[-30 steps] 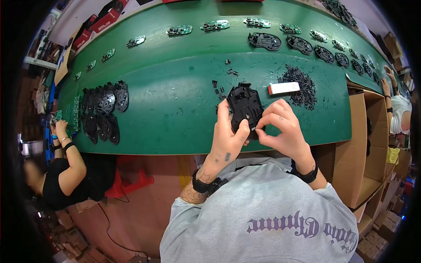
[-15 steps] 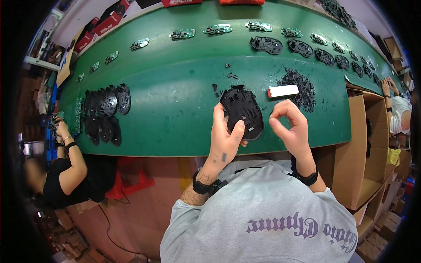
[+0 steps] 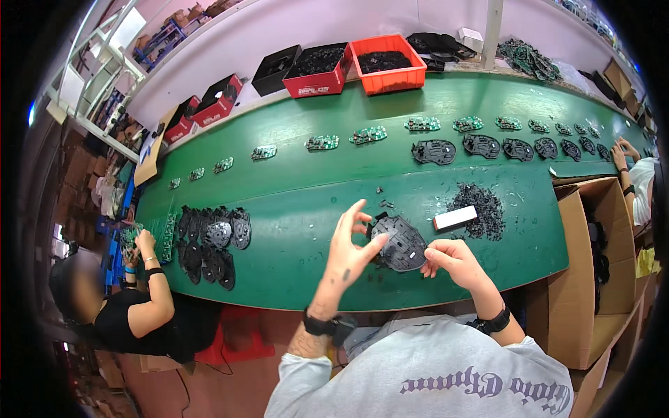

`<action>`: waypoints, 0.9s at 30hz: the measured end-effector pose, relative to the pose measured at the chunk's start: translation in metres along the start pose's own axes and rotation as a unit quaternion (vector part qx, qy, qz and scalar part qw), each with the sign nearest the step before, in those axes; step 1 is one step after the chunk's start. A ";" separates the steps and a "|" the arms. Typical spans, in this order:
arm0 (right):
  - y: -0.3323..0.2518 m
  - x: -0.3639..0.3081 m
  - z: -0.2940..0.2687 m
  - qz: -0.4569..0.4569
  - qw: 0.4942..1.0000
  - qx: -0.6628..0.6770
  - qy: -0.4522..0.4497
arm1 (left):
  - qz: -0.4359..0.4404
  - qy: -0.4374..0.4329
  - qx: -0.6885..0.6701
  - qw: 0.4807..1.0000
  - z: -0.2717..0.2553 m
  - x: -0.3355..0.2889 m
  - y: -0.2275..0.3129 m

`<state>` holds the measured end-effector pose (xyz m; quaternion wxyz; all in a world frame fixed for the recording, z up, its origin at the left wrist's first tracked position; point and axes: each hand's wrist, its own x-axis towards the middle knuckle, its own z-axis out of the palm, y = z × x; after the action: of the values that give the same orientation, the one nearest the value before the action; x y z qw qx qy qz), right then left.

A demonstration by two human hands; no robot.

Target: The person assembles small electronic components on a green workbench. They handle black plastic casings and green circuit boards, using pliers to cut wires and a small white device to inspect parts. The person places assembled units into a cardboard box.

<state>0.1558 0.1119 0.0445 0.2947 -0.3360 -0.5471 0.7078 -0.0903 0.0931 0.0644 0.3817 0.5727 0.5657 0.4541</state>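
Observation:
A black plastic computer mouse base shell [image 3: 398,244] is tilted just above the green table, its ribbed inner side facing up. My right hand [image 3: 453,263] pinches its lower right edge between thumb and fingers. On the shell's left, my left hand [image 3: 346,247] has its fingers spread, the thumb tip at the shell's edge; whether it touches I cannot tell. Beyond the shell lie a few small black pieces [image 3: 385,203]. To the right, a white box [image 3: 454,218] rests against a heap of small black parts [image 3: 486,209].
Green circuit boards [image 3: 322,143] form a long row at the back, with more mouse shells [image 3: 433,152] before them at right. Stacked shells [image 3: 212,237] lie left. Bins [image 3: 390,63] line the far edge. Co-workers sit left and far right; a cardboard box [image 3: 592,272] stands right.
My left hand has let go of the shell and opened, while my right hand has closed on its edge. The view has tilted up, showing the bins at the back.

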 end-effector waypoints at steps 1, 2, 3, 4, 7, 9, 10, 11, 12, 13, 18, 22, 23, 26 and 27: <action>-0.001 -0.001 -0.002 0.002 1.000 -0.006 -0.011 | 0.037 -0.047 0.108 0.992 -0.008 0.013 0.000; -0.001 0.000 -0.003 0.001 1.000 -0.015 -0.017 | 0.077 -0.047 0.134 0.987 -0.010 0.022 0.005; -0.002 -0.001 -0.005 -0.001 1.000 -0.025 -0.018 | 0.075 -0.084 0.145 0.983 -0.011 0.030 0.008; -0.003 -0.002 -0.005 -0.003 0.999 -0.035 -0.019 | 0.074 -0.121 0.157 0.977 -0.013 0.038 0.009; -0.008 -0.009 -0.008 -0.007 1.000 -0.014 0.026 | 0.088 -0.141 0.168 0.972 -0.011 0.054 0.016; -0.008 -0.014 -0.013 -0.042 0.994 -0.027 0.102 | 0.118 -0.116 0.165 0.972 -0.014 0.072 0.009; -0.007 -0.018 -0.016 -0.061 0.988 -0.032 0.138 | 0.127 -0.080 0.184 0.971 -0.016 0.084 0.011; -0.003 -0.021 -0.024 -0.085 0.979 -0.040 0.183 | 0.140 -0.031 0.200 0.969 -0.016 0.103 0.007; 0.002 -0.026 -0.032 -0.081 0.971 -0.057 0.218 | 0.098 -0.030 0.223 0.970 -0.017 0.124 0.000; 0.007 -0.032 -0.041 -0.076 0.963 -0.072 0.249 | 0.052 -0.026 0.245 0.968 -0.020 0.146 -0.009; 0.018 -0.057 -0.052 -0.072 0.942 -0.136 0.298 | 0.019 0.073 0.280 0.957 -0.024 0.196 -0.074; 0.045 -0.074 -0.067 -0.079 0.923 -0.163 0.338 | 0.070 0.137 0.281 0.947 -0.004 0.202 -0.092; 0.052 -0.075 -0.071 -0.092 0.925 -0.160 0.331 | 0.044 0.110 0.292 0.949 -0.004 0.197 -0.091; 0.050 -0.070 -0.071 -0.090 0.929 -0.181 0.311 | 0.042 0.097 0.268 0.958 -0.005 0.177 -0.090; 0.045 -0.065 -0.069 -0.090 0.931 -0.183 0.303 | 0.069 0.097 0.266 0.956 -0.009 0.171 -0.093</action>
<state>0.2479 0.0899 -0.0018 0.4427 -0.5320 -0.5795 0.4303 -0.1354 0.2689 -0.0059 0.1260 0.6445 0.6594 0.3659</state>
